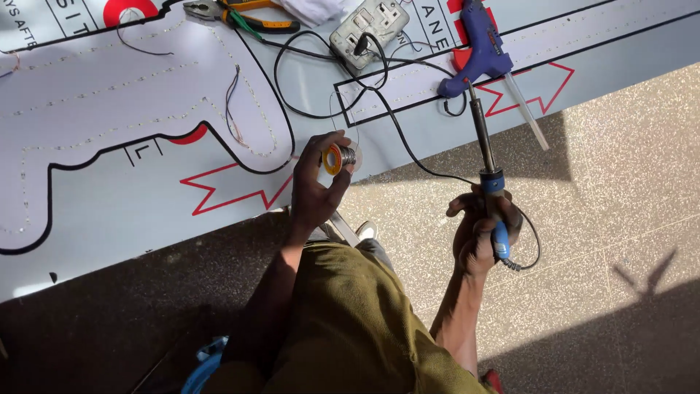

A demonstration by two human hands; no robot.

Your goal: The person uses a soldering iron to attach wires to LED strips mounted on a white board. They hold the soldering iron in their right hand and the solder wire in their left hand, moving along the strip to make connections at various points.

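My left hand (315, 191) grips a small spool of solder wire (338, 157) with an orange flange, held over the front edge of a large pale sign board (109, 204). A thin loop of solder rises from the spool. My right hand (483, 232) is closed around the blue handle of a soldering iron (485, 153). Its dark shaft points up toward the board, with the tip near a blue glue gun (478, 45). The iron's black cord (394, 124) runs across the board to a grey socket box (368, 28).
The board carries black outlines, red arrows and dotted light strips, with loose thin wires (232, 102) on it. Yellow-handled pliers (240, 14) lie at the top. The speckled floor (620, 204) lies to the right, partly in shadow. My olive-clad knee (350, 321) is below.
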